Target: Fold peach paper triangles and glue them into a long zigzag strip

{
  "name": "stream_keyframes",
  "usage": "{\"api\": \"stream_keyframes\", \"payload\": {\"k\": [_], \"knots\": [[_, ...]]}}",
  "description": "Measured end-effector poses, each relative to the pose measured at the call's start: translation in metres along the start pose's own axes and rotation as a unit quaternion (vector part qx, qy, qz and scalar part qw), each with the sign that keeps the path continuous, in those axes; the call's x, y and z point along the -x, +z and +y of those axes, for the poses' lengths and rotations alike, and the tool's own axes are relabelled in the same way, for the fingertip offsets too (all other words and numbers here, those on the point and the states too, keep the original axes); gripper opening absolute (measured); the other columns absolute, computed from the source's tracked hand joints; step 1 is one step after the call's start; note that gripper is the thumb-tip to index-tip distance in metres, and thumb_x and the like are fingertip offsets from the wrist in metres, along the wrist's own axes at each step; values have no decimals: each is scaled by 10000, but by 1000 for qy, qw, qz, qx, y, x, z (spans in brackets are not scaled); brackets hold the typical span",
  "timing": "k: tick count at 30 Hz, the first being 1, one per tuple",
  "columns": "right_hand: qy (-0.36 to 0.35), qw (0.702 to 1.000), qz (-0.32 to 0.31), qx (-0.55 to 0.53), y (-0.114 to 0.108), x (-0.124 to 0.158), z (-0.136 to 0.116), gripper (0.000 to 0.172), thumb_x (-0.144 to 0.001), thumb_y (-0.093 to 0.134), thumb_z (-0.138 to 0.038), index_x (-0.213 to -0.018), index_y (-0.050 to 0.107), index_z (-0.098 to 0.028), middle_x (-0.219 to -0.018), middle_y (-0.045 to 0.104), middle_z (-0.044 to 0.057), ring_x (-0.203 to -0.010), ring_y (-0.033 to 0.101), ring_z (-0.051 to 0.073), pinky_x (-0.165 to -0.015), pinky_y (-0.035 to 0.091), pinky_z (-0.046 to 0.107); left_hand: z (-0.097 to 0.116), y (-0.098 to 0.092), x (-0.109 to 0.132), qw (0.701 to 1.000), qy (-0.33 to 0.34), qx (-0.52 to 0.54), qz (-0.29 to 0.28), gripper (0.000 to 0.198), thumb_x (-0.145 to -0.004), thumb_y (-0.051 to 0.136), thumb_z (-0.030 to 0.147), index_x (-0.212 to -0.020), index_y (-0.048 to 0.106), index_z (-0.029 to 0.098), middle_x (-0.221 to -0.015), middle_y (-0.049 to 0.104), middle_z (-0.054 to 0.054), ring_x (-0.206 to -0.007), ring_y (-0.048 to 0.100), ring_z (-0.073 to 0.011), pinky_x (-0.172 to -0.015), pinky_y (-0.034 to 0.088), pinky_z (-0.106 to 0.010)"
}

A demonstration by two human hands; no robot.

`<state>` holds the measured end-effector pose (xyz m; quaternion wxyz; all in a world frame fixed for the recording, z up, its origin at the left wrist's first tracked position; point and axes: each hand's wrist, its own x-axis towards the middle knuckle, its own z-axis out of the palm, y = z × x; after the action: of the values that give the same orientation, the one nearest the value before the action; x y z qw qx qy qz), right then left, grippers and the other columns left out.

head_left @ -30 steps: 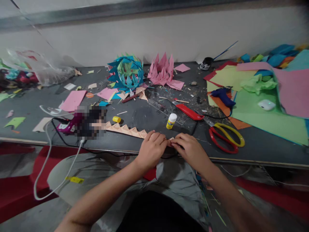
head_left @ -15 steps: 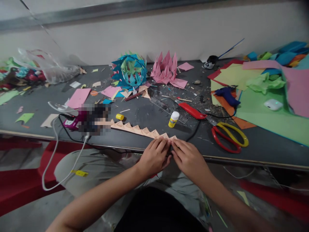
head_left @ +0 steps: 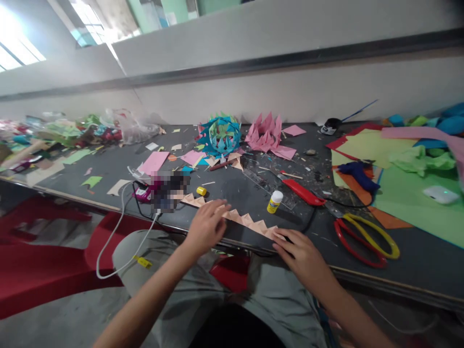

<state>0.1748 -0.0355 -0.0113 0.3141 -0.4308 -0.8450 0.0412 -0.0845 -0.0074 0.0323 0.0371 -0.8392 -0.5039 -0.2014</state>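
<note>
A peach folded-paper strip (head_left: 250,222) with a row of triangular points lies along the table's front edge. My left hand (head_left: 207,227) is over its middle part, fingers slightly apart and reaching across it; whether they press the paper is hard to see. At the strip's right end my right hand (head_left: 297,249) rests with its fingertips on the paper, thumb and fingers near each other. Behind the strip stands a glue bottle (head_left: 274,202) with a white top. A small yellow cap (head_left: 201,191) lies behind the strip's left part.
Scissors (head_left: 362,241) and a red-handled cutter (head_left: 302,191) lie at the right, near a blue glue gun (head_left: 358,176). Blue-green (head_left: 221,135) and pink (head_left: 265,133) paper crowns stand behind. A purple device (head_left: 145,192) with cables is at the left.
My left hand has moved left along the strip, away from my right hand, and its fingers have spread. My right hand stays at the right end. The view has tilted up.
</note>
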Motion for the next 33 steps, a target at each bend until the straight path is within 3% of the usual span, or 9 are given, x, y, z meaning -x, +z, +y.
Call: {"api": "stream_keyframes", "payload": {"k": [4, 8, 12, 17, 21, 24, 26, 29, 33], "knots": [[19, 997, 25, -66, 7, 2, 6, 223, -883, 452, -176, -978, 653, -192, -953, 665, 66, -890, 606, 188, -772, 516, 330, -61, -19, 3, 988, -55, -98, -109, 452, -740, 399, 91, -1164, 542, 160, -1227, 560, -97, -1178, 467, -244, -986, 370, -423], [27, 996, 14, -90, 11, -6, 3, 204, -862, 481, -144, -962, 652, -192, -925, 664, 58, -879, 605, 188, -792, 513, 333, -85, -23, 3, 976, -53, -132, -165, 416, -775, 344, 92, -1091, 600, 178, -1164, 611, -69, -1115, 526, -230, -978, 372, -414], [29, 995, 4, -94, 12, -15, -2, 194, -866, 482, -158, -957, 649, -190, -933, 661, 60, -889, 603, 184, -796, 515, 332, -88, -33, 7, 977, -53, -159, -134, 380, -786, 354, 129, -1048, 626, 170, -1135, 629, -75, -1041, 572, -233, -941, 403, -388], [2, 996, 8, -91, 17, -32, -16, 253, -876, 424, -121, -909, 668, -180, -884, 675, 67, -824, 621, 168, -737, 534, 311, -97, -60, 25, 977, -62, -192, -69, 348, -804, 354, 189, -1010, 633, 202, -1108, 642, -62, -1001, 591, -235, -918, 411, -395], [-19, 995, 5, -94, 24, -45, -28, 268, -852, 429, -84, -884, 677, -184, -899, 685, 67, -836, 629, 166, -734, 533, 299, -102, -69, 35, 970, -81, -218, -75, 360, -813, 328, 186, -1020, 623, 183, -1095, 639, -99, -994, 592, -264, -893, 414, -432], [-3, 994, 23, -102, 22, -46, -27, 237, -846, 456, -105, -888, 674, -187, -937, 680, 69, -873, 622, 173, -769, 522, 311, -90, -62, 35, 974, -86, -201, -63, 352, -813, 341, 189, -1040, 610, 190, -1113, 629, -101, -1014, 581, -266, -905, 408, -440], [35, 993, 47, -105, 16, -42, -18, 221, -850, 463, -129, -897, 669, -196, -910, 677, 62, -852, 622, 167, -766, 519, 308, -69, -51, 32, 984, -65, -160, -40, 332, -826, 359, 191, -1057, 597, 192, -1127, 622, -91, -1030, 573, -244, -928, 403, -418], [92, 989, 71, -89, 2, -30, 0, 206, -854, 467, -152, -917, 659, -192, -852, 668, 55, -800, 620, 161, -738, 514, 297, -19, -23, 26, 997, -8, -72, -12, 295, -858, 388, 199, -1077, 583, 174, -1115, 630, -81, -1074, 548, -221, -935, 413, -382], [128, 988, 87, -30, -12, -9, 17, 184, -856, 474, -186, -900, 652, -174, -818, 656, 62, -769, 614, 171, -713, 505, 305, 46, 22, 21, 996, 79, 39, -27, 290, -864, 423, 225, -1107, 568, 160, -1181, 600, -72, -1131, 509, -216, -962, 396, -382]]}}
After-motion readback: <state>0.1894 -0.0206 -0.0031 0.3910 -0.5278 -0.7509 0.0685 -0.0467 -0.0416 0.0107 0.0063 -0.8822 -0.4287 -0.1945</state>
